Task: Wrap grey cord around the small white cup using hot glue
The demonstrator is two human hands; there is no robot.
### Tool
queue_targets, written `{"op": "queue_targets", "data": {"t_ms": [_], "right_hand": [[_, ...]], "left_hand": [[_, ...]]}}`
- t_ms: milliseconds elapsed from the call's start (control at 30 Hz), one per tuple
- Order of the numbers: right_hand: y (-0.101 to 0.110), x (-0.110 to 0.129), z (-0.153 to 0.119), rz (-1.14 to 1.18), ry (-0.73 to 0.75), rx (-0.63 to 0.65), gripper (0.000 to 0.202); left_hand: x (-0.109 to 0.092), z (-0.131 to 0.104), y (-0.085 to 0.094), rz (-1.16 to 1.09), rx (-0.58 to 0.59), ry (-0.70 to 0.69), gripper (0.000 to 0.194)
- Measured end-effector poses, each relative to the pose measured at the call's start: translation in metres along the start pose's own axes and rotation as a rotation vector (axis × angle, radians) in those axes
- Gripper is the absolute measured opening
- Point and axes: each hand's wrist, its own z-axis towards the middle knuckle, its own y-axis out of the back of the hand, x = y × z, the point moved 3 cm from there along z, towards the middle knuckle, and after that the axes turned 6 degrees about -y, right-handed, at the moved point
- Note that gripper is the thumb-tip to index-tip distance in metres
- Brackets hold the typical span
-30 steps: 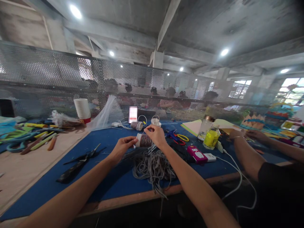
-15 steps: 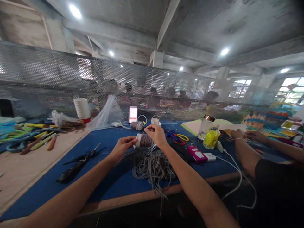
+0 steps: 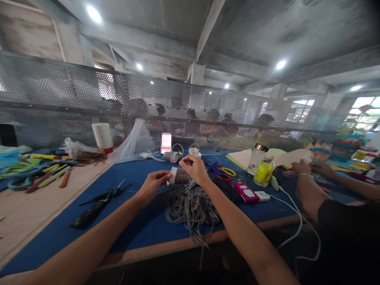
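Note:
In the head view, my left hand [image 3: 152, 184] pinches the white left end of a spool [image 3: 179, 176] wound with grey-brown cord. The spool lies on its side, held above the blue tabletop. My right hand [image 3: 195, 168] is closed just over the spool's far side, thumb and fingertips pinched on the cord; its fingers partly hide the spool. Below both hands, a loose tangled heap of grey cord [image 3: 190, 209] rests on the table, with strands hanging over the front edge. Behind them lie another wound spool [image 3: 170, 157] and a white spool [image 3: 194, 152].
A black-handled tool [image 3: 99, 204] lies left of my hands. Scissors [image 3: 227, 173], a pink box [image 3: 246, 192], a yellow-labelled bottle [image 3: 265, 172] and white cables stand or lie to the right. A co-worker's hands [image 3: 301, 168] handle paper there. A perforated screen [image 3: 74, 103] runs behind the table.
My right hand's fingertips have shifted slightly left over the spool; my left hand keeps its place. The co-worker's hands at the right have moved a little, with the pale paper.

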Motion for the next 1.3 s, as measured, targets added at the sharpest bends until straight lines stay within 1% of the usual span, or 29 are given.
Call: {"op": "queue_targets", "data": {"t_ms": [133, 400, 700, 1133, 1300], "right_hand": [[-0.001, -0.002, 0.001, 0.02, -0.006, 0.03, 0.022], [-0.003, -0.012, 0.004, -0.047, -0.042, 0.02, 0.022], [-0.006, -0.017, 0.005, -0.089, -0.052, 0.016, 0.023], [-0.007, -0.018, 0.003, -0.13, -0.056, 0.046, 0.023], [-0.008, -0.02, 0.004, -0.131, -0.056, 0.044, 0.022]], "left_hand": [[-0.001, -0.001, 0.0, 0.033, 0.003, -0.009, 0.035], [-0.006, -0.003, -0.004, 0.059, 0.009, -0.023, 0.036], [-0.004, -0.002, -0.003, 0.073, 0.034, -0.042, 0.033], [-0.008, -0.004, -0.005, 0.101, 0.043, -0.051, 0.036], [-0.006, -0.003, -0.005, 0.084, 0.048, -0.053, 0.033]]}}
